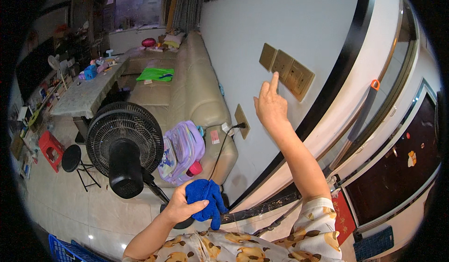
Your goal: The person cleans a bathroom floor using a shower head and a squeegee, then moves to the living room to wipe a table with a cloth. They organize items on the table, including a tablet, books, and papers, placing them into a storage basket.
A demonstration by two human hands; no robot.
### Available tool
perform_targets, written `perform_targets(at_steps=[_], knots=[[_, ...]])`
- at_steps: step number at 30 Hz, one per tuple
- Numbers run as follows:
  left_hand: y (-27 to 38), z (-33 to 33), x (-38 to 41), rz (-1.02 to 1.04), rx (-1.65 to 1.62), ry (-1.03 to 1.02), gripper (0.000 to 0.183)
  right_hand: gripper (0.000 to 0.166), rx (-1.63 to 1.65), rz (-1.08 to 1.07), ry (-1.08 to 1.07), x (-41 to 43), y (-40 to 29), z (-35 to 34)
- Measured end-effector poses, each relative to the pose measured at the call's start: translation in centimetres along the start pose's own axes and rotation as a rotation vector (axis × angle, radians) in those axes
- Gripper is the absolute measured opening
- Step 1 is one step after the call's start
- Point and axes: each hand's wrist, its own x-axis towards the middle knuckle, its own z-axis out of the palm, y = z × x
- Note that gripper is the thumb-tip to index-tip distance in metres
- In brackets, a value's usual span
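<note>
My left hand (182, 203) grips a bunched blue cloth (207, 200) low in front of my body, with the thumb across it and its folds hanging down. My right hand (272, 104) is raised to the wall, index and middle fingers extended and nothing held. Its fingertips reach the lower edge of a row of gold-coloured wall plates (283, 65); whether they touch it I cannot tell. Lower on the wall, a black plug sits in another gold-coloured outlet plate (242, 121), its dark cord running down behind the cloth.
A black pedestal fan (124, 146) stands to the left, near a purple backpack (186, 146) against the beige leather sofa (207, 107). Left of the sofa is a long covered table (87, 90). A red stool (51, 149) and a black folding stool (72, 158) stand on the floor. Right is a dark door (389, 167).
</note>
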Motion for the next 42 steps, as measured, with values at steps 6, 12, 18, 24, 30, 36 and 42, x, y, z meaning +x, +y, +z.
perform_targets(at_steps=[6,12,18,24,30,36,42], knots=[[0.1,-0.2,-0.1,-0.021,-0.018,0.035,0.035,0.022,-0.001,-0.053,0.153,-0.3,0.6,0.2],[0.6,0.1,0.5,0.009,-0.024,-0.031,0.035,0.043,0.001,0.049,-0.06,-0.1,0.6,-0.4],[-1.3,-0.6,1.7,-0.013,0.009,0.035,0.037,0.041,0.36,-0.071,-0.138,-4.4,-2.1,-2.9],[-3.2,0.1,2.9,-0.089,-0.096,0.085,0.043,0.041,1.124,-0.052,-0.457,-16.4,-5.0,-3.4],[-4.7,0.8,2.0,-0.206,-0.076,-0.062,0.053,0.044,1.724,0.427,-0.752,-27.1,-7.3,-4.3],[-7.0,3.9,0.2,-0.304,-0.048,-0.228,0.055,0.032,1.507,0.686,-0.541,-32.9,-7.9,-10.8],[-7.7,9.5,-0.3,-0.342,-0.108,-0.401,0.041,0.024,1.103,0.862,-0.2,-37.6,-6.3,-15.9]])
